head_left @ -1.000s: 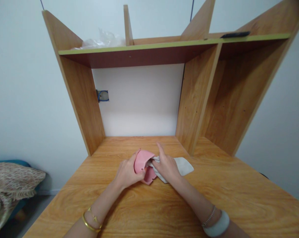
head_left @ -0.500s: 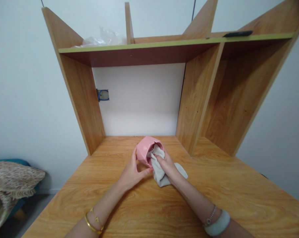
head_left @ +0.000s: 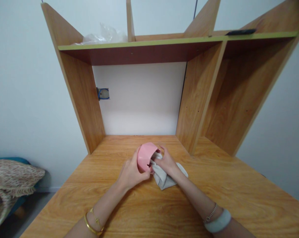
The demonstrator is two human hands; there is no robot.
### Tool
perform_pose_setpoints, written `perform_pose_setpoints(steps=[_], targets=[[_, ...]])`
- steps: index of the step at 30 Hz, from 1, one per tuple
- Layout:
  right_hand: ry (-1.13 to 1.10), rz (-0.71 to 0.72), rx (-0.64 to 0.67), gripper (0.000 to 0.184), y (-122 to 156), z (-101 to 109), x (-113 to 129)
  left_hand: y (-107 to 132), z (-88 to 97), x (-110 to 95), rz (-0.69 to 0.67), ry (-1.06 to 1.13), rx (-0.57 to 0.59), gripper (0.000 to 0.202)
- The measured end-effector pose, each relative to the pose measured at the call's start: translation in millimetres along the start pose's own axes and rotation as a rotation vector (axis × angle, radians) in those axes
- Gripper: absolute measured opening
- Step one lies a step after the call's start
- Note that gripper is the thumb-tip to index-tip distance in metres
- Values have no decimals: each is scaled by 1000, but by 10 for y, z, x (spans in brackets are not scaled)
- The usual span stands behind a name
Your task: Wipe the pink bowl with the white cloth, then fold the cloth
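In the head view, your left hand (head_left: 132, 172) is wrapped around the pink pot (head_left: 145, 156), thumb at the near side of the rim and fingers reaching around the far side, so the wall is clamped between them. That hold probably serves to steady the pot while its mouth tips toward your right hand (head_left: 168, 163). Whether its underside touches the desk (head_left: 149, 211) you cannot tell from here. Your right hand is at the mouth, fingers going in with the cloth (head_left: 161, 178); the tips are hidden, so whether they pinch the fabric or only press it inward cannot be told. One finger stands up beside the rim, perhaps because the opening is too narrow for the whole hand. The loose cloth hangs below your right grip and spreads out past the wrist, which leaves the bunched part at the fingertips. Beyond both grips, up on the shelf (head_left: 159, 41), lie a clear bag (head_left: 106, 35) and a dark object (head_left: 241, 32), well apart from the work.
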State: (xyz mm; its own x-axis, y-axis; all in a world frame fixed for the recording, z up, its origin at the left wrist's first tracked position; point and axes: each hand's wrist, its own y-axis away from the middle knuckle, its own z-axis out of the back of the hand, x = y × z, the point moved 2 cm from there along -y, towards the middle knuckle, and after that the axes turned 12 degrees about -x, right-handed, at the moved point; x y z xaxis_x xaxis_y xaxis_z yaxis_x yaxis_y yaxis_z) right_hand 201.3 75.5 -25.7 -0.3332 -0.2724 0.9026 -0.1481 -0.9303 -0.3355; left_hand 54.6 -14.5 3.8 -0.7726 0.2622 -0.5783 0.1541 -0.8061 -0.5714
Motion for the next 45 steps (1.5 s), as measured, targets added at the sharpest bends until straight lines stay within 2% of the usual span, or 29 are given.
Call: perform_pose_setpoints(steps=[6, 12, 16, 20, 24, 28, 31, 35, 38, 42, 45], targets=[[334, 167, 12, 74, 62, 141, 180, -14, 7, 42, -49, -22, 13, 76], [453, 287, 67, 67, 168, 157, 273, -49, 88, 50, -73, -150, 46, 71], [302, 296, 117, 64, 165, 132, 227, -63, 100, 82, -57, -87, 20, 68], [84, 217, 88, 57, 127, 84, 145, -89, 77, 139, 12, 120, -25, 60], [-90, 150, 17, 49, 97, 37, 93, -76, -1, 156, 75, 324, -22, 76], [-221, 132, -22, 43, 90, 4, 86, -18, -117, 120, 105, 433, 37, 90], [-266, 94, -7, 43, 102, -41, 83, -4, -143, 97, 99, 447, 60, 89], [-264, 29, 103, 46, 129, -135, 54, -30, -46, 66, -12, 314, -39, 82], [-188, 21, 154, 53, 118, -148, 20, -37, 28, 25, -69, 199, -57, 79], [107, 22, 43, 73, 68, -22, 13, -24, 58, -29, -55, 139, 10, 79], [302, 114, 8, 74, 80, 91, 112, -22, 52, -41, -44, 154, 36, 78]])
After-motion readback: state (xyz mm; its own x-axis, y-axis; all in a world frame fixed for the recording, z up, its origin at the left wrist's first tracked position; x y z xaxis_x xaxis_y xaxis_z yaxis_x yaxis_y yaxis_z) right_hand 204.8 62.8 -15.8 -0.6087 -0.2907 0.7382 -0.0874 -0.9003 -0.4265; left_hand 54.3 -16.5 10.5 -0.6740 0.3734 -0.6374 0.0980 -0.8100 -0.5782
